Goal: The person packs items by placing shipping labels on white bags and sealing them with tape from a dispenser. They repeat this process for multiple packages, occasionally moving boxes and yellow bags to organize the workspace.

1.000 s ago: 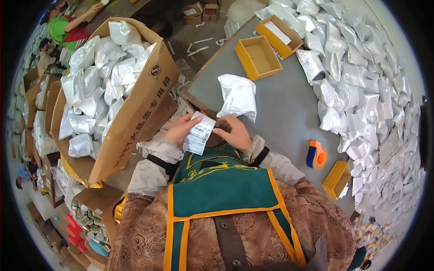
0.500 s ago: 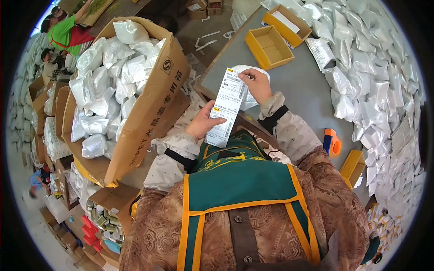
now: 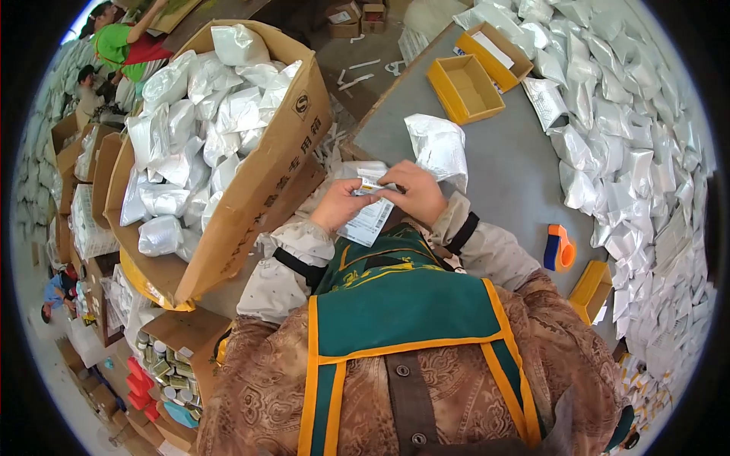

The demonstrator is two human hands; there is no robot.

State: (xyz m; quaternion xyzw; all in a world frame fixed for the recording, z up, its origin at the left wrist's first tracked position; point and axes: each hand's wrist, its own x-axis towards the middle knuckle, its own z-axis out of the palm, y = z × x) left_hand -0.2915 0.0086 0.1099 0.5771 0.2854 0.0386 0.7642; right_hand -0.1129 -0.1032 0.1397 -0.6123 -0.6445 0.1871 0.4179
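A printed shipping label hangs just above the apron at my waist. My left hand pinches its upper left edge between thumb and fingers. Close beside it, my right hand is closed on the label's top edge, the fingertips of both hands nearly meeting. The label's upper part is bent or folded and partly hidden behind my fingers. On the grey table, just beyond my right hand, lies a silver padded mailer.
Silver packages are heaped along the table's right side. A large carton full of them stands left. Yellow boxes sit at the back; an orange-and-blue tape dispenser lies right. A person in green is far left.
The long label strip, held stretched between both hands, is now bent at the top. My right hand has come down and toward my left hand, uncovering the silver mailer.
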